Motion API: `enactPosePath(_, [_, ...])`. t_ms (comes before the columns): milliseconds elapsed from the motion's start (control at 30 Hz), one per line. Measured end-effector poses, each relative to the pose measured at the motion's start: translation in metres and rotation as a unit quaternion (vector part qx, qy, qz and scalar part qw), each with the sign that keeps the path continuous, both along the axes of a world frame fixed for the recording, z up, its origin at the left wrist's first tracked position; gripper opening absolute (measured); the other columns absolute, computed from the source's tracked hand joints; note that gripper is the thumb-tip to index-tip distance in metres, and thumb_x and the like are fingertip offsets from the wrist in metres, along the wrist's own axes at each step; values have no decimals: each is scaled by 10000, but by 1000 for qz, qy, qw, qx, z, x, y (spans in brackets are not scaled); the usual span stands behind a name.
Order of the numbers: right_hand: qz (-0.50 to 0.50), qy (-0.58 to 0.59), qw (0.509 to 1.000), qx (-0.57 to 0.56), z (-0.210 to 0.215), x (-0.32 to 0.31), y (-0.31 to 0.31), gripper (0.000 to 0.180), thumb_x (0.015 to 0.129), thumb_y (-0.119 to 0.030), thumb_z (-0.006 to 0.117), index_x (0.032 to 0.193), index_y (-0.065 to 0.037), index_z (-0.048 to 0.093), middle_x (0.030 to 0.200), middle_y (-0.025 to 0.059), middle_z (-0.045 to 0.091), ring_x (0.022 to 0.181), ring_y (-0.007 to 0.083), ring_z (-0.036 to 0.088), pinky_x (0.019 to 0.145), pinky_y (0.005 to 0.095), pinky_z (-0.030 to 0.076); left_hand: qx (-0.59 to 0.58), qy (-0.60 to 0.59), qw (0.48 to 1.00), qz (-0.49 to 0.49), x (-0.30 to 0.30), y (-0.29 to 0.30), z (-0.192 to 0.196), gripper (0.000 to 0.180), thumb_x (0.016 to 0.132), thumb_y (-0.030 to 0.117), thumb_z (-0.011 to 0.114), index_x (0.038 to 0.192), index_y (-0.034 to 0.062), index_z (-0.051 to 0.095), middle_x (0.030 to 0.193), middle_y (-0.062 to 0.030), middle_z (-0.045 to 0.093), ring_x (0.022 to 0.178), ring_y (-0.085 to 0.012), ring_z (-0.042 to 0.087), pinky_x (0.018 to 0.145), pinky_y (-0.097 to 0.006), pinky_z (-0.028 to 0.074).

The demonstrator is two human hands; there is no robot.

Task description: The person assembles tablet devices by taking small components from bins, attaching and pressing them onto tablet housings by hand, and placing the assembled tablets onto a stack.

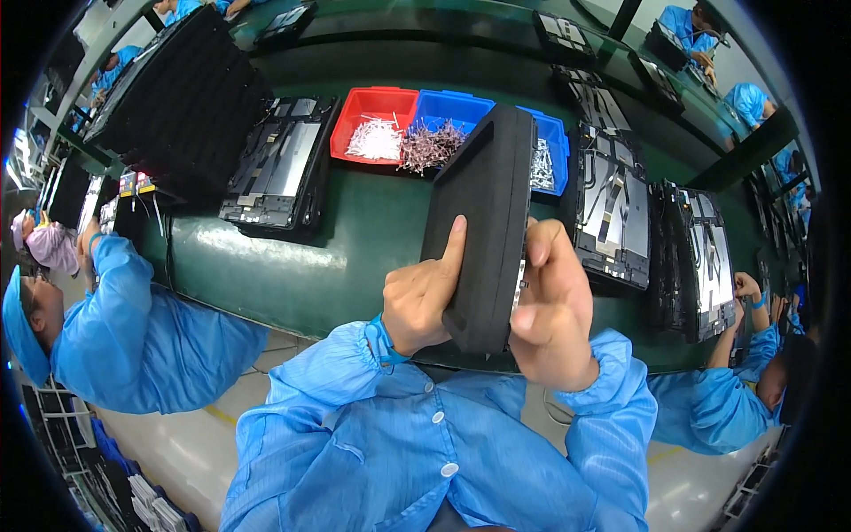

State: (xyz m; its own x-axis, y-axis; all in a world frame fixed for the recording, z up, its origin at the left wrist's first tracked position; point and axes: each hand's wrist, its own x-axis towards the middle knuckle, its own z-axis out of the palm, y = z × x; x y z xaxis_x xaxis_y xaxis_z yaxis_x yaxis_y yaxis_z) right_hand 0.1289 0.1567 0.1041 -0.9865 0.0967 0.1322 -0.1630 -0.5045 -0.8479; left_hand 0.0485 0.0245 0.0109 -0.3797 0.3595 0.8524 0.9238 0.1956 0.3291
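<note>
A black foam tray [474, 239] is tipped up on its side in front of me, its dark back turned left. My left hand [421, 297] grips its lower left, the index finger stretched along the back. On the other side my right hand [557, 306] has bent fingers and thumb against the tray's right edge. Small metal parts show at that edge between them; the tray's inner face is turned away from view. Behind the tray stand a red bin [339, 133] of white sticks, a blue bin [479, 105] of brownish-pink pieces and another blue bin [560, 160] of silver pieces.
Trays with opened flat devices [279, 164] lie left of the bins, beside a tall stack of black trays [186, 97]. More device trays [612, 208] and a stack [696, 257] line the right side. Co-workers in blue sit at left [151, 328] and right [718, 408].
</note>
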Motion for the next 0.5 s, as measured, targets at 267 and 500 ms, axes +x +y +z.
enactPosePath(267, [-15, 81, 994, 77, -6, -1, 15, 456, 731, -67, 631, 1126, -48, 403, 1076, 87, 417, 923, 154, 407, 877, 296, 353, -20, -55, 998, 12, 6, -9, 6, 700, 627, 82, 741, 1270, -140, 574, 627, -98, 606, 497, -180, 614, 488, -308, 485])
enactPosePath(500, [107, -136, 966, 193, -38, 10, 83, 474, 866, -165, 700, 1250, 37, 508, 993, 79, 632, 775, 96, 608, 669, 223, 490, -89, -552, 780, -282, -17, -61, 38, 616, 841, 124, 770, 1343, -56, 463, 1142, -98, 642, 1079, -147, 579, 892, -284, 492])
